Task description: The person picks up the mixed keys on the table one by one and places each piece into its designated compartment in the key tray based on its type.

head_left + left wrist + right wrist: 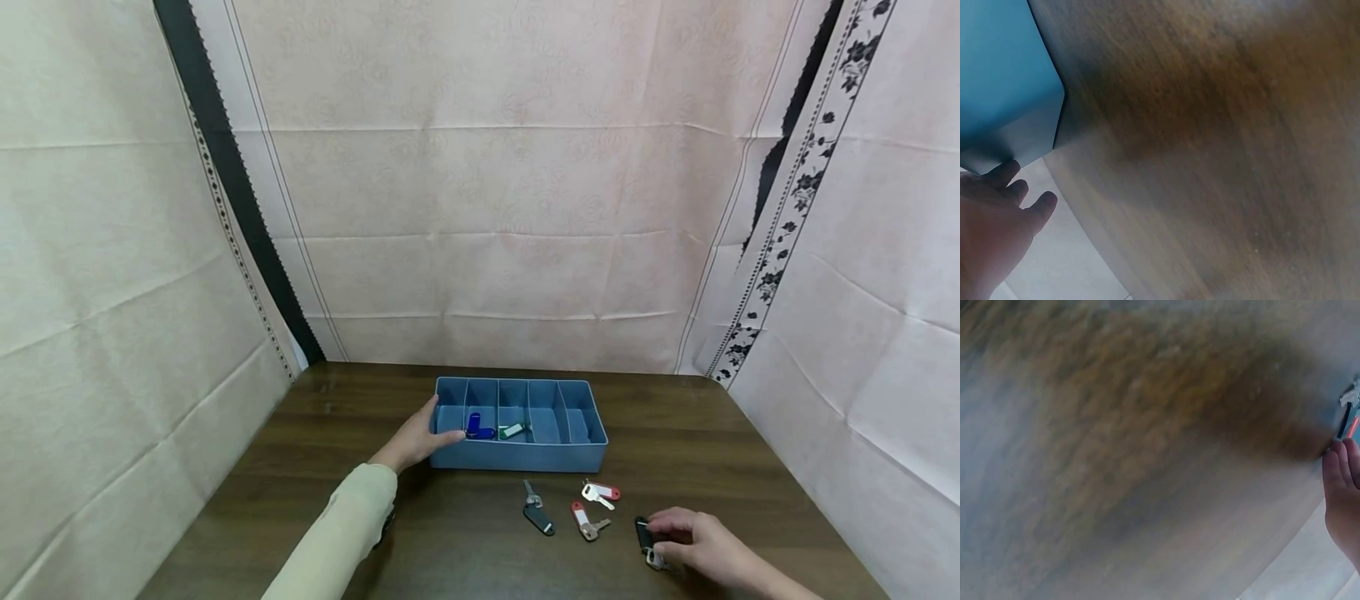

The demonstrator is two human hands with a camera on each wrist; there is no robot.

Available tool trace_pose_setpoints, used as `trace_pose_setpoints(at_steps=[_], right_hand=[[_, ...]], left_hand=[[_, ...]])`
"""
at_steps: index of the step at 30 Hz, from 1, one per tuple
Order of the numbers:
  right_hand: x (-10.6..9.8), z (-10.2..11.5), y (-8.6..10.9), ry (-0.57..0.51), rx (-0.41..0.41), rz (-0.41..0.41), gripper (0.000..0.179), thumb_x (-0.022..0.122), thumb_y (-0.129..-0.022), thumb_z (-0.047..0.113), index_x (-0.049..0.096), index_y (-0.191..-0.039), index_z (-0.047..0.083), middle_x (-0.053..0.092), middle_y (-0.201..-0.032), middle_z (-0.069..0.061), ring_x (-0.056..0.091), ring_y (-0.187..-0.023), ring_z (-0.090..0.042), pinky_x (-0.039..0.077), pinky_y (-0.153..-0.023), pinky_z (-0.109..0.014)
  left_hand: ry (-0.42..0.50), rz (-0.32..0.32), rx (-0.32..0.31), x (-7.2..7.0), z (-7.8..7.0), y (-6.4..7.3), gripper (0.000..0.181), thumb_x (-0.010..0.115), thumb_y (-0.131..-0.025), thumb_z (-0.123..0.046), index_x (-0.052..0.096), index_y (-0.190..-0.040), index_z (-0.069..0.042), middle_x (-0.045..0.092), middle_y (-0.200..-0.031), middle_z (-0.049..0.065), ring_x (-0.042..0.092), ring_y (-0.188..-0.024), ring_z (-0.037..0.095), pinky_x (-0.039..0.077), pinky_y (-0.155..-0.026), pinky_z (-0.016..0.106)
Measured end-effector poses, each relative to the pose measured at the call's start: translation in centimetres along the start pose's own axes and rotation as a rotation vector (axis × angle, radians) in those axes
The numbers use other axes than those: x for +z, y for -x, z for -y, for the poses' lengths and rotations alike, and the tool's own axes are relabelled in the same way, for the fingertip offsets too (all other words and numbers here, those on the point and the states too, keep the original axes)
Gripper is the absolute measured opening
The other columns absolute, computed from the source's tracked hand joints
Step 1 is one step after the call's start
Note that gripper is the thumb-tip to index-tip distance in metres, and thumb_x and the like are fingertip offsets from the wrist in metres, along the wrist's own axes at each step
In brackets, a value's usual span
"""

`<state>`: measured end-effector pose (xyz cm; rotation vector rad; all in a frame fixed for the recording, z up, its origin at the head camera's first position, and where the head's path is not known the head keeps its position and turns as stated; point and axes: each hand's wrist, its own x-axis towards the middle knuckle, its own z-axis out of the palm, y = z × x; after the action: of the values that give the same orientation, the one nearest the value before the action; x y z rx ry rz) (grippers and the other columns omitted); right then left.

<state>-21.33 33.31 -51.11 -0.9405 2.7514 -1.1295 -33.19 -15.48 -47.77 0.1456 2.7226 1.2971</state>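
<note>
A blue box [517,456] with a row of compartments stands on the table. My left hand [417,435] holds its front left corner, thumb over the front rim and fingers along the left side; in the left wrist view a fingertip of that hand [997,219] meets the box wall [1016,137]. At the right, the thumb and fingertips of my right hand [693,542] are at the edge of a black key tag [642,533] with a key [656,561]. Part of that key is hidden. The right wrist view catches this hand [1341,487] only at its edge.
Blue tags [480,432] and a green tag [512,431] lie in separate box compartments. Before the box lie another black key tag [538,518] with its key and two red key tags, one farther [606,492] and one nearer [579,514]. Pale cloth [480,183] hangs behind the table.
</note>
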Motion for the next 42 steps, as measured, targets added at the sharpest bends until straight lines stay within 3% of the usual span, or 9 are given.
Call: trace_pose_setpoints(at_steps=[9,17,33,42], right_hand=[[0.8,0.0,-0.2,0.037,-0.095,-0.033,0.015,0.079,-0.085,0.018,0.075,-0.099,0.013,0.068,-0.11,-0.014,0.062,-0.102,-0.006,0.049,-0.078,-0.018],[0.8,-0.3,-0.2,0.072,-0.068,-0.021,0.004,0.077,-0.086,0.018,0.076,-0.09,0.02,0.068,-0.11,-0.012,0.062,-0.102,-0.01,0.048,-0.076,-0.02],[1.2,0.0,-0.4,0.155,-0.179,-0.079,0.01,0.078,-0.085,0.016,0.075,-0.085,0.025,0.069,-0.106,-0.008,0.065,-0.097,-0.013,0.05,-0.074,-0.022],[1.0,0.4,-0.4,0.137,-0.087,-0.075,0.01,0.076,-0.088,0.019,0.073,-0.083,0.027,0.07,-0.108,-0.007,0.064,-0.1,-0.013,0.05,-0.077,-0.021]], left_hand=[[-0.008,-0.001,-0.002,0.0,0.0,0.0,0.106,0.072,-0.084,-0.056,0.01,-0.16,-0.015,0.017,-0.163,0.015,0.019,-0.147,0.042,0.022,-0.112,0.064],[-0.015,-0.009,-0.006,0.1,-0.2,-0.1,0.105,0.072,-0.085,-0.055,0.01,-0.16,-0.016,0.018,-0.163,0.015,0.02,-0.146,0.042,0.023,-0.111,0.065],[-0.019,-0.007,-0.011,0.1,0.0,0.0,0.104,0.071,-0.086,-0.055,0.011,-0.16,-0.016,0.019,-0.163,0.016,0.022,-0.145,0.044,0.024,-0.11,0.066],[-0.011,-0.007,-0.019,0.0,-0.3,0.3,0.102,0.071,-0.086,-0.053,0.011,-0.16,-0.016,0.02,-0.163,0.016,0.023,-0.145,0.044,0.025,-0.109,0.067]])
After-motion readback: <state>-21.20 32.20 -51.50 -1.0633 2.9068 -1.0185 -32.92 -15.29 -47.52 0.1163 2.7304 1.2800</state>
